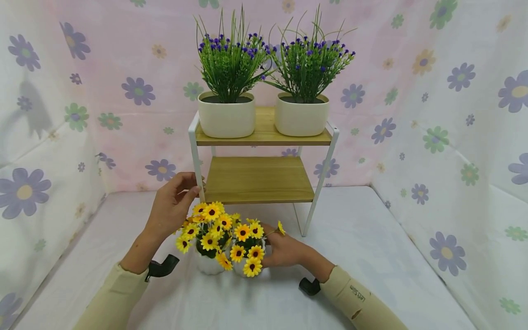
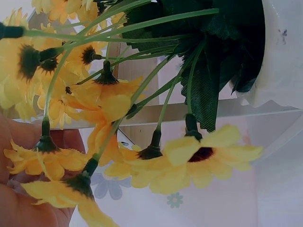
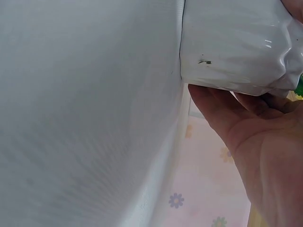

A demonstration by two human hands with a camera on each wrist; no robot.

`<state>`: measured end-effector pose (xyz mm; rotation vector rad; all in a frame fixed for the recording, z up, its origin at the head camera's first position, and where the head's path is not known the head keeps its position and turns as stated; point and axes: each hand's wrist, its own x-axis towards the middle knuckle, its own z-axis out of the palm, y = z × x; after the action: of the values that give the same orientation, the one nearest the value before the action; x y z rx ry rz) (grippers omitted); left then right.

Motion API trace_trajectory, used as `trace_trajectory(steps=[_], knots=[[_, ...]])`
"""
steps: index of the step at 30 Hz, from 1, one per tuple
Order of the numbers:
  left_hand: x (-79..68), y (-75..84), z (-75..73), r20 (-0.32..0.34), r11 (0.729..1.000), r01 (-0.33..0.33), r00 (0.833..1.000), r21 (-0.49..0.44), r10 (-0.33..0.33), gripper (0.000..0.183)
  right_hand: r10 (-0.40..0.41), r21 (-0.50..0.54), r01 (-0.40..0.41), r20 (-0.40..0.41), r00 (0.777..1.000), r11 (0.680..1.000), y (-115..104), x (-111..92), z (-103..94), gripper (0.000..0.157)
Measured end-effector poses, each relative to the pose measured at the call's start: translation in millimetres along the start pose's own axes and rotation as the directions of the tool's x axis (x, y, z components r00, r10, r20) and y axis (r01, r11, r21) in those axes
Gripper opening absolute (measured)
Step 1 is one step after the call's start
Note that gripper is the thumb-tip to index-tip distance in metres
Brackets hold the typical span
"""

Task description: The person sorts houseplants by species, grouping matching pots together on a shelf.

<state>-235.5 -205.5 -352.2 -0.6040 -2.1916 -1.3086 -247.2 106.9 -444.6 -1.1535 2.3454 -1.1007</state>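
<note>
My left hand [image 1: 168,208] pinches the left front leg [image 1: 195,160] of a two-tier plant stand [image 1: 260,178], thumb in front and fingers curled behind. My right hand [image 1: 286,252] grips the far and right side of a small white fluted pot [image 3: 232,47] with yellow sunflowers [image 1: 242,233]. In the right wrist view its fingers lie along the pot wall, and the pot base is at the white cloth. Just left of it stands a second white pot [image 1: 208,265] of yellow sunflowers [image 1: 210,211], below my left hand. Blossoms partly cover the left hand in the left wrist view.
On the stand's top board are two cream oval planters, the left planter [image 1: 227,118] and the right planter [image 1: 302,117], with tall grass and purple flowers. White cloth [image 1: 363,256] covers the table. Flower-printed fabric [image 1: 136,137] hangs behind and on both sides.
</note>
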Motion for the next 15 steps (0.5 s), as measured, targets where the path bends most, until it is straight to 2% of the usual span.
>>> trace_trajectory(steps=[7, 15], knots=[[0.1, 0.4, -0.5, 0.0, 1.0, -0.002, 1.0, -0.01, 0.002, 0.027, -0.009, -0.012, 0.009, 0.0, 1.0, 1.0, 0, -2, -1.5, 0.088], [0.6, -0.8, 0.3, -0.002, 1.0, -0.008, 1.0, -0.015, 0.008, 0.027, 0.009, -0.044, -0.011, -0.043, 0.999, 0.999, -3, -4, -10.4, 0.091]])
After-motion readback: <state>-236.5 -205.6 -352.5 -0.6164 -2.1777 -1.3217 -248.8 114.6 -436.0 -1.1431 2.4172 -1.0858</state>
